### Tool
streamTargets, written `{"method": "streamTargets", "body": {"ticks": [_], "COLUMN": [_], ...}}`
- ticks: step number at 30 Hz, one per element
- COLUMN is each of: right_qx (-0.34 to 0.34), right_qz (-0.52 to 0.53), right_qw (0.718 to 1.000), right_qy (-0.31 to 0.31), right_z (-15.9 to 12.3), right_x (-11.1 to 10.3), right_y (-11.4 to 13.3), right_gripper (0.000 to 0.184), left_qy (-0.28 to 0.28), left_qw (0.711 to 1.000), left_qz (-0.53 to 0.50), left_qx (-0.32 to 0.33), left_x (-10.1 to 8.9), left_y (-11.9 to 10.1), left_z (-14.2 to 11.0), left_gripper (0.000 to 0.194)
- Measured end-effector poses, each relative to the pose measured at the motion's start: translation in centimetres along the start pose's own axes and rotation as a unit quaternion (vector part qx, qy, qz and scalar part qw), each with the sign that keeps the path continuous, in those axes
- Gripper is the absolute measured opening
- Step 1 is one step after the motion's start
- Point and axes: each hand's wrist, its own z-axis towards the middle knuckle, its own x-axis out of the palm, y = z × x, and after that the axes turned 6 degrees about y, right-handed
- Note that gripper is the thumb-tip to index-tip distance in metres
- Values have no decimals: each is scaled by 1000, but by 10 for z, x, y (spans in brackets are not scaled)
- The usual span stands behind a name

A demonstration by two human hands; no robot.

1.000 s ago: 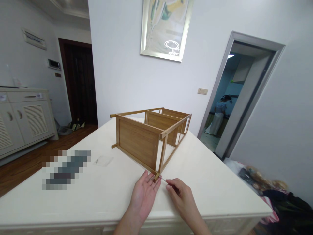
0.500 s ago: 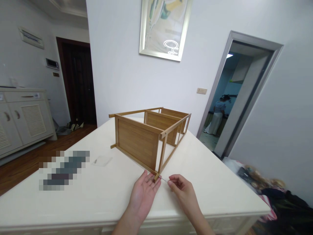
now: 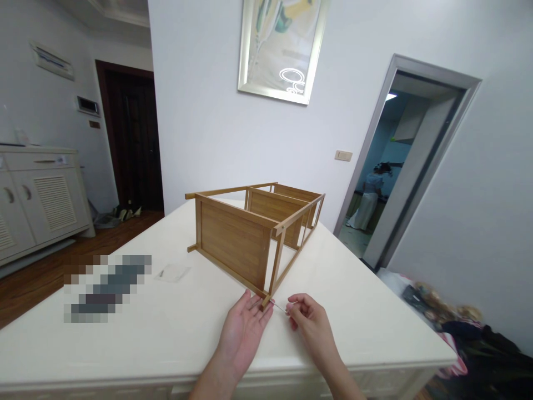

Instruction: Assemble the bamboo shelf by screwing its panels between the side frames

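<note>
A brown wooden shelf rack (image 3: pixel 233 239) lies on its side on the white table, its panels standing upright. My left hand (image 3: pixel 242 330) is palm up with fingers stretched out, under and beside the near lower leg end of the rack. The fingertips are partly hidden behind that leg. My right hand (image 3: pixel 310 322) pinches a thin silver hex key (image 3: pixel 278 305) between thumb and fingers. The key's far tip meets the side of the leg end; whether it sits in a screw is too small to tell.
On the white table (image 3: pixel 166 344) a small clear plastic bag (image 3: pixel 172 273) lies left of the rack, near a pixelated dark item (image 3: pixel 108 289). Clothes and bags (image 3: pixel 466 328) are piled at the right. A person (image 3: pixel 370 194) stands beyond the doorway.
My right hand has turned slightly around the hex key, its fingers shifting on the key's outer end. My left hand and the rack have hardly moved.
</note>
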Motion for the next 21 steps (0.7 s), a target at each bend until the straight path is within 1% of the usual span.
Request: {"method": "streamTargets", "body": {"ticks": [4,9,12,16,21], "right_qx": [-8,-27,-39,-60,-79], "right_qz": [-32,-125,-135,-143,-209], "right_qw": [999,990,989,987,972], "right_qy": [-16,-51,-50,-45,-68], "right_z": [-1,-7,-8,-8,-9], "right_x": [0,-2,-3,-4,-3], "right_y": [-7,-10,-10,-11,-15], "right_gripper": [39,30,23,18,16], "left_qy": [4,11,6,-3,-5], "left_qw": [1000,1000,1000,1000,1000], "left_qz": [2,3,-5,-14,-13], "left_qx": [-2,-2,-4,-5,-4], "left_x": [1,2,2,3,4], "left_y": [0,-1,-1,-1,-1], "left_z": [-1,-2,-2,-2,-2], "left_gripper": [20,22,21,19,20]}}
